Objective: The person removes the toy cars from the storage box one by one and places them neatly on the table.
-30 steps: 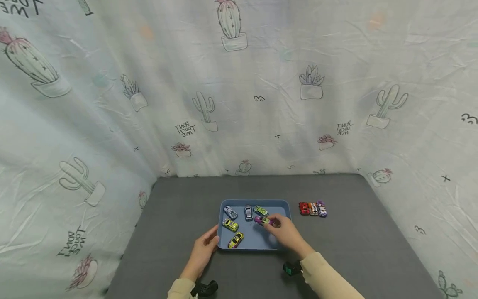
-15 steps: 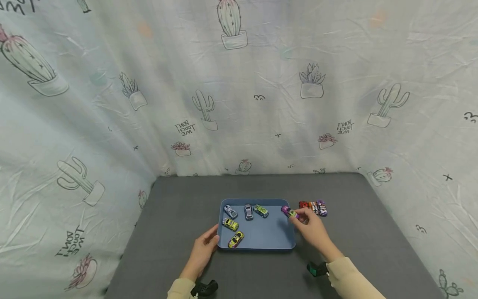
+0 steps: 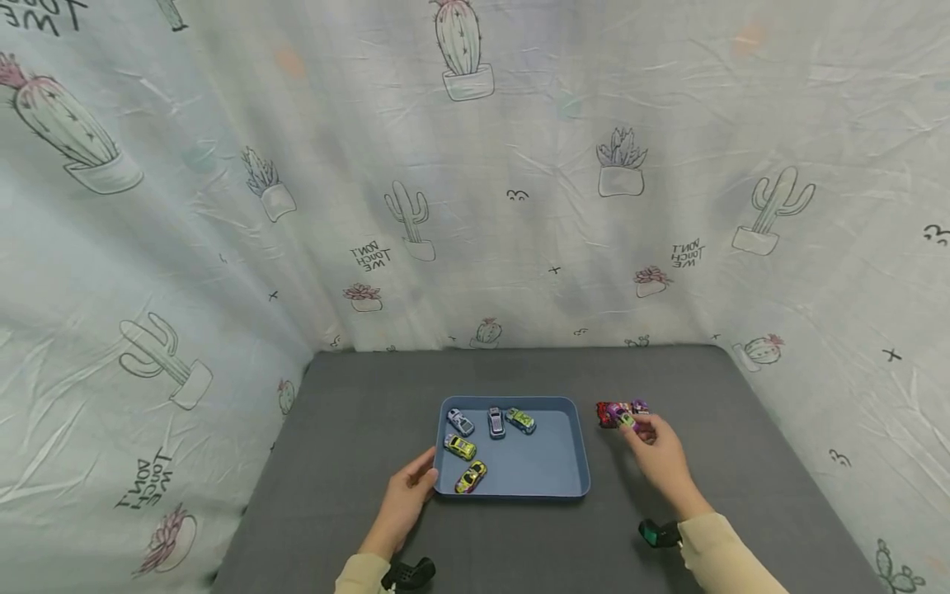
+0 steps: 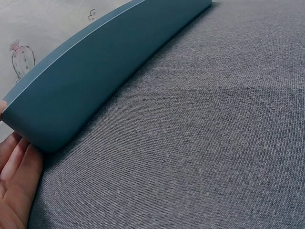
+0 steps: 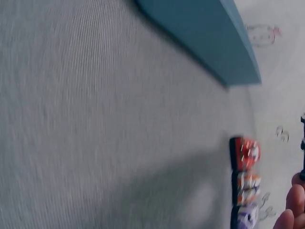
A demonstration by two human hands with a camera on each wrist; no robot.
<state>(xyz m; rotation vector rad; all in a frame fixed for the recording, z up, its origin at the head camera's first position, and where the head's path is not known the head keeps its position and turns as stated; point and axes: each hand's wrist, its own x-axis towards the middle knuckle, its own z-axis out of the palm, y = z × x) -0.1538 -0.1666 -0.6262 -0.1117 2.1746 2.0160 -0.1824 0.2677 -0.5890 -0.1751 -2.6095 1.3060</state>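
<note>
Here, right hand pinching purple-green car — left hand, touching tray

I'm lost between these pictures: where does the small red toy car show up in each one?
Head: the small red toy car is right of centre, below mid-height, partly hidden by the purple-and-green toy car in the right hand.
Left wrist: not in it.
Right wrist: the red car is blurred, towards the right edge, below mid-height.
Shared landmark: the blue rectangular tray, in all three views.
</note>
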